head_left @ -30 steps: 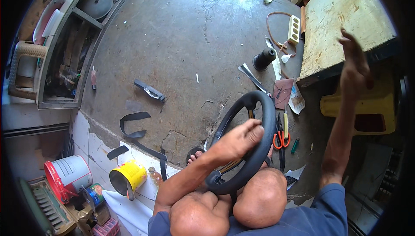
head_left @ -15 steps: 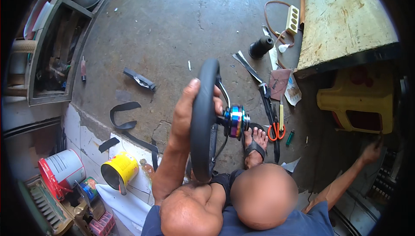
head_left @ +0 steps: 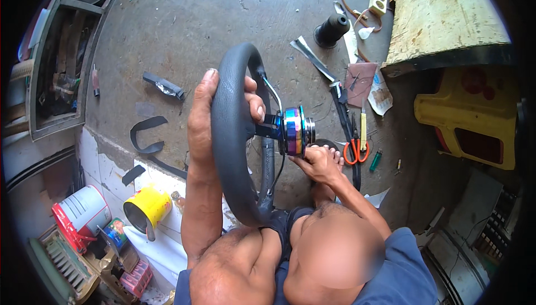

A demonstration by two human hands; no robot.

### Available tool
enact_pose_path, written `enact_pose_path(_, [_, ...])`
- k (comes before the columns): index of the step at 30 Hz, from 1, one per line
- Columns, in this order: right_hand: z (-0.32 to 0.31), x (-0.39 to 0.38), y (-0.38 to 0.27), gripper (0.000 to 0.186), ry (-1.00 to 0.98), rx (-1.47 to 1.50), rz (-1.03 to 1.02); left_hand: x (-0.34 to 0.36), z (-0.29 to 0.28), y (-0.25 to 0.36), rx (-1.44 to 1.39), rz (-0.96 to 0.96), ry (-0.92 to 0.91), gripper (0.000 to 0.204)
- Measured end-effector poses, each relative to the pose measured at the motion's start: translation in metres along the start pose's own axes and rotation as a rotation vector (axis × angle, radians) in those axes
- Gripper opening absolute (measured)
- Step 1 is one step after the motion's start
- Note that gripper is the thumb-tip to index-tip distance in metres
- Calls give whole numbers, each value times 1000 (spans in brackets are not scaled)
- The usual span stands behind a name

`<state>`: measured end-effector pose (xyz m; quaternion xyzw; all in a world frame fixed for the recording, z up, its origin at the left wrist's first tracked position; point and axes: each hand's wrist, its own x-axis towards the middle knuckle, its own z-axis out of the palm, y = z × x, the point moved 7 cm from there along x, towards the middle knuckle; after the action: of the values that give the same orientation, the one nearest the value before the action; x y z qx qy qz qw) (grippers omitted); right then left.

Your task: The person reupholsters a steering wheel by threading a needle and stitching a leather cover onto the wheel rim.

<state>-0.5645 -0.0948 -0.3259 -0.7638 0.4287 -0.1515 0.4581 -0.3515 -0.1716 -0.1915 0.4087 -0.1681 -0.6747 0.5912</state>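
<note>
A black steering wheel stands on edge above my lap, its rim gripped near the top by my left hand, with fingers wrapped round it. From its centre a shiny rainbow-coloured hub with a silver end points right. A thin wire hangs below the hub. Close under the hub's lower right edge is my right hand, its fingers bent and drawn together. Whether they touch the hub or pinch something small is hidden.
Orange-handled scissors, a yellow-handled knife, a green lighter and a black thread cone lie or stand to the right. A yellow plastic stool is farther right. Left are black strips and a yellow can.
My right hand has come from beside the yellow stool to just under the hub. In the picture, the steering wheel and my left hand have shifted left and up.
</note>
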Motion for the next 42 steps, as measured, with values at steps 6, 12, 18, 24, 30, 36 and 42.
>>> enact_pose_path(6, [27, 8, 6, 23, 9, -12, 37, -4, -18, 11, -70, 42, 9, 57])
enact_pose_path(12, [50, -1, 31, 21, -160, -182, 108, -10, -22, 8, -49, 1, 15, 62])
enact_pose_path(18, [65, -1, 51, 27, -372, -300, 231, -12, -14, 4, -65, -37, -14, 56])
enact_pose_path(24, [53, 3, 40, 31, -347, -164, 242, -14, -17, 4, 6, -30, -78, 51])
enact_pose_path(30, [63, -4, 55, 34, -403, -255, 159, -13, -16, 3, -46, -67, -48, 53])
enact_pose_path(36, [60, 4, 38, 30, -446, -290, 231, -15, -15, 4, -60, -88, -40, 53])
enact_pose_path(42, [56, 18, 26, 21, -308, -256, 129, -16, -14, 2, -49, -80, 21, 61])
